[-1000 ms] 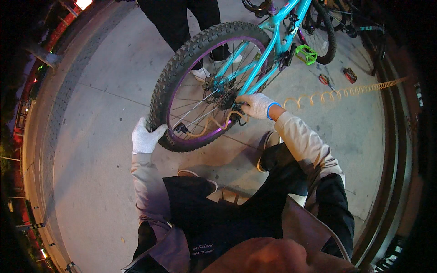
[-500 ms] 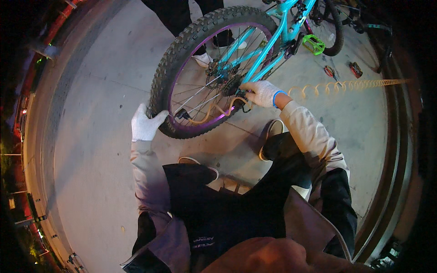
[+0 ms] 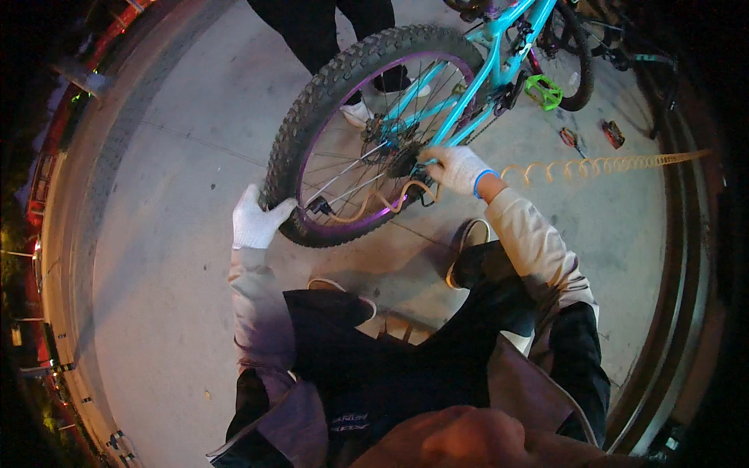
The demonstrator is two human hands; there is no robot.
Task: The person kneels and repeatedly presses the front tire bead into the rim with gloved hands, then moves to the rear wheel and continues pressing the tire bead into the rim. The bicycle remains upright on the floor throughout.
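Note:
A bicycle with a turquoise frame [image 3: 490, 56] has its knobbly rear tyre [image 3: 282, 148] in front of me. My left hand [image 3: 257, 218], in a white knitted glove, grips the tyre's near left edge with the thumb over its side. Close to that thumb, a black air chuck [image 3: 318, 206] sits at the purple rim, with a coiled tan air hose [image 3: 394, 204] leading from it. My right hand [image 3: 462, 168], gloved too, has its fingers closed by the rear hub and frame end. The hose runs past this hand; what the fingers hold is hidden.
Pliers with red handles [image 3: 573, 140] and a small red-and-black object [image 3: 612, 134] lie on the concrete, right. The stretched hose coil [image 3: 616, 164] crosses toward the right-hand step edge [image 3: 679, 273]. Another person's dark-trousered legs [image 3: 312, 31] stand behind the wheel. A green pedal [image 3: 544, 92] juts out.
The whole view has shifted slightly, so bicycle, hands and tools appear a little lower and further right. Both hands keep about the same places on the bicycle.

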